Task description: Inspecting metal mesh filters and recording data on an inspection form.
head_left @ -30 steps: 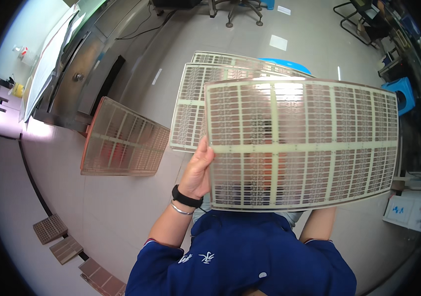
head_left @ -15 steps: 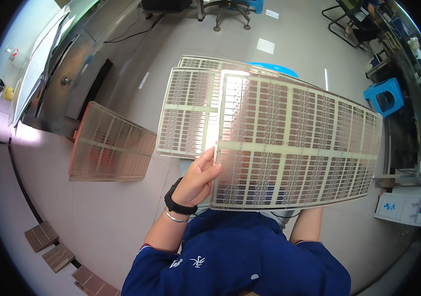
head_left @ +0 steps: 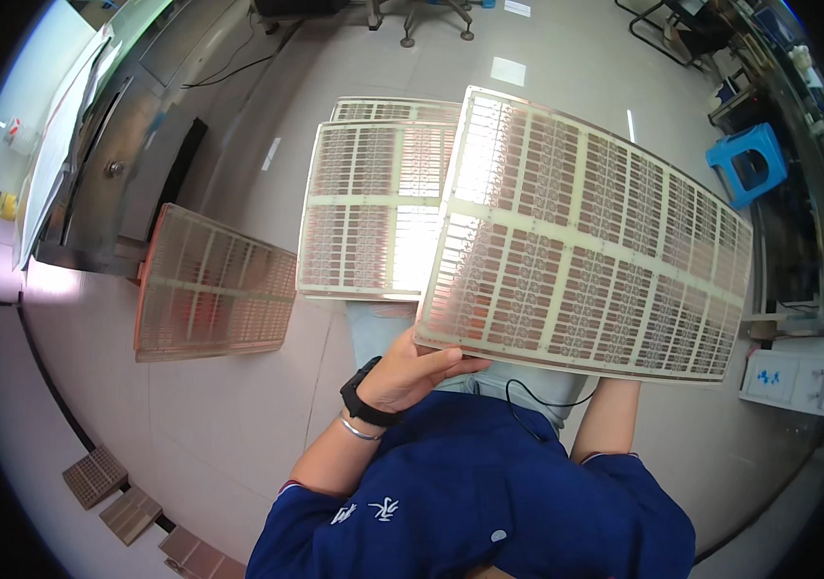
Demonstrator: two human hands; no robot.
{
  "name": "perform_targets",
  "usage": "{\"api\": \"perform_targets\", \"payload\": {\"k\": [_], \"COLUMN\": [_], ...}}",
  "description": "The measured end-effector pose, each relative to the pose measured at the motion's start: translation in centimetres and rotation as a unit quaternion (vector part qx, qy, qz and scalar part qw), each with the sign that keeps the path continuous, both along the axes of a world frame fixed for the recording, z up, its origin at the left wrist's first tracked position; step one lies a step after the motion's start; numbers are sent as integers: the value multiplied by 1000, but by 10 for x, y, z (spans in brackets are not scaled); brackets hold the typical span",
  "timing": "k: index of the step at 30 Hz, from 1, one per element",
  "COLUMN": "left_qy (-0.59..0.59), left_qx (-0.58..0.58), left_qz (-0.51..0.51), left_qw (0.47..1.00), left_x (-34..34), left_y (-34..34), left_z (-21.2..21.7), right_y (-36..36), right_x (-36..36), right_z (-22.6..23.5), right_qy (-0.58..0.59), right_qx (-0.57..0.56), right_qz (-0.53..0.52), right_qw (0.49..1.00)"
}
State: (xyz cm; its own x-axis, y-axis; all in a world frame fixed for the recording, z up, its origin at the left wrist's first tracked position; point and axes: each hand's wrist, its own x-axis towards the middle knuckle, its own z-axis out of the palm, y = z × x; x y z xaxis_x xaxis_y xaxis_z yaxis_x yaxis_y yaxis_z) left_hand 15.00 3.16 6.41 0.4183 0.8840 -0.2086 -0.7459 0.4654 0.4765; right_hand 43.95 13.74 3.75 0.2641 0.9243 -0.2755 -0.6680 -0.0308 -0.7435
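A large thin circuit board panel (head_left: 576,246), coppery with pale green strips, is tilted in front of me. My left hand (head_left: 417,372) grips its lower left corner, thumb on the front and fingers underneath. My right forearm (head_left: 607,420) reaches behind the panel's lower right edge, and that hand is hidden. Behind the held panel, to the left, more such panels (head_left: 354,207) sit above my lap, overlapping one another. What supports them cannot be seen. My left wrist wears a black watch (head_left: 365,394) and a silver bangle.
More panels (head_left: 223,289) stand upright on the floor at left, near a metal cabinet (head_left: 108,188). A blue stool (head_left: 747,164) and a white box (head_left: 786,379) are at right. Small boards (head_left: 130,513) lie lower left. A black cord (head_left: 518,396) crosses my lap.
The held panel has tilted, its upper left corner rising and its lower edge lifting off my lap. My left hand has slid from its left edge down to the lower left corner.
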Motion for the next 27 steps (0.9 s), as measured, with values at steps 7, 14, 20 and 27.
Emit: {"api": "perform_targets", "payload": {"k": [7,14,20,27], "left_qy": [-33,-53,-91,-102], "left_qx": [-43,-89,-51,-20], "left_qz": [25,118,200,291], "left_qw": [998,988,974,951], "left_x": [42,41,7,-36], "left_y": [-5,-13,-16,-23], "left_z": [-5,-21,-35,-50], "right_y": [4,8,18,26], "right_x": [-10,-14,15,49], "right_z": [2,11,40,46], "right_qy": [7,10,-14,-91], "right_qx": [10,28,27,49], "right_qz": [-9,-33,-92,-127], "right_qw": [1000,999,995,986]}}
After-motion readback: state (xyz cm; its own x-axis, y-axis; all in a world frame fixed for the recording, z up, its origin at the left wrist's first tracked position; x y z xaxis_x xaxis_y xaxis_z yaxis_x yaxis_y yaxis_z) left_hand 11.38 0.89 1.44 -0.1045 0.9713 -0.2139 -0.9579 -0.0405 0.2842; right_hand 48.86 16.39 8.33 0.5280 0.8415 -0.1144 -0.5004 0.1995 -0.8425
